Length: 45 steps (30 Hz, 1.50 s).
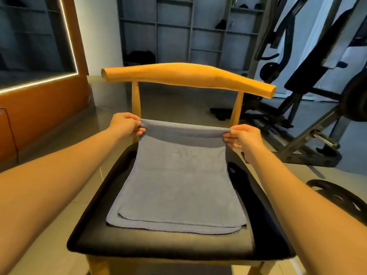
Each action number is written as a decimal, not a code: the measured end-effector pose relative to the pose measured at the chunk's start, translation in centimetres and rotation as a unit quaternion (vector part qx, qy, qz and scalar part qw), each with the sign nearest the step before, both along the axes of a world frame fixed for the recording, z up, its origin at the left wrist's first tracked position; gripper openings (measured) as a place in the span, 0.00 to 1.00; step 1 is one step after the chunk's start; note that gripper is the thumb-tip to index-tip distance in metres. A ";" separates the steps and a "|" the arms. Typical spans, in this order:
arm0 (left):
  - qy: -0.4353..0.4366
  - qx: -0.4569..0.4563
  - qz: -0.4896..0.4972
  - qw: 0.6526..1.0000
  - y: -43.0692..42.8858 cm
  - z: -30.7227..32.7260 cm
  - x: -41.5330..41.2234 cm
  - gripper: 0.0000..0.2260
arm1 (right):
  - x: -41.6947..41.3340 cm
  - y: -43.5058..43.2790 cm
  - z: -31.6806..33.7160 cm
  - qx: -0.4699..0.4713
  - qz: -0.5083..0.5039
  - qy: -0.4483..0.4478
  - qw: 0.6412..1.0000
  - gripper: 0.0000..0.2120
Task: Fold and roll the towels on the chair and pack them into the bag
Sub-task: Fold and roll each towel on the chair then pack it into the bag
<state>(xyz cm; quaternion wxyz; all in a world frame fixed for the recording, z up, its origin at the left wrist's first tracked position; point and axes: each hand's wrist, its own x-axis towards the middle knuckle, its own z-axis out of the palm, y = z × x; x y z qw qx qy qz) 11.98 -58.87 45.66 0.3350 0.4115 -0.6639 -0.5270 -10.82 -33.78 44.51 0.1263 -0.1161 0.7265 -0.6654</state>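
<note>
The folding step is judged to be in hand. The grey-blue rectangular cloth towel [178,185] is laid lengthwise on the black padded seat [158,245] of the wooden chair. Its far end is held raised above the seat, just in front of the curved wooden backrest [186,76]. The far left corner is pinched by the left hand [127,126] and the far right corner by the right hand [244,137]. The fingers [139,132] of each hand are curled and clamped on the cloth, thumb against forefinger, so that the raised edge is drawn taut between them.

The next move is judged to call for the raised end to be carried toward the near edge and laid down square, or to be turned over on itself to begin the roll; which is intended cannot be told. Both corners should be moved together at equal height, so that the side edges are kept aligned and no skew is introduced.

Two layers are seen at the near edge of the towel, the upper set slightly back from the lower. Both have rounded corners and a stitched hem. The flat part is smooth, with faint crease lines across the middle. The cloth is judged soft and limp, since it sags from the held edge down to the seat. The bag cannot be identified in this view.
</note>
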 end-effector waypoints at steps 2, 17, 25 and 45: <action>0.010 0.000 -0.002 1.000 -0.2 0.0 0.4 0.05 | 0.0 0.1 -0.1 -0.006 0.023 0.000 1.000 0.06; -0.009 -0.115 -0.136 0.984 7.2 -2.3 13.7 0.07 | 11.6 11.4 0.8 0.083 0.051 -0.014 0.995 0.05; -0.067 -0.094 -0.151 0.982 9.7 -7.3 17.6 0.05 | 14.5 14.2 -3.1 0.227 0.097 -0.071 0.966 0.04; -0.225 -0.383 -0.156 0.882 9.3 -7.5 14.9 0.03 | 13.7 11.6 -6.8 0.448 0.081 0.125 0.881 0.21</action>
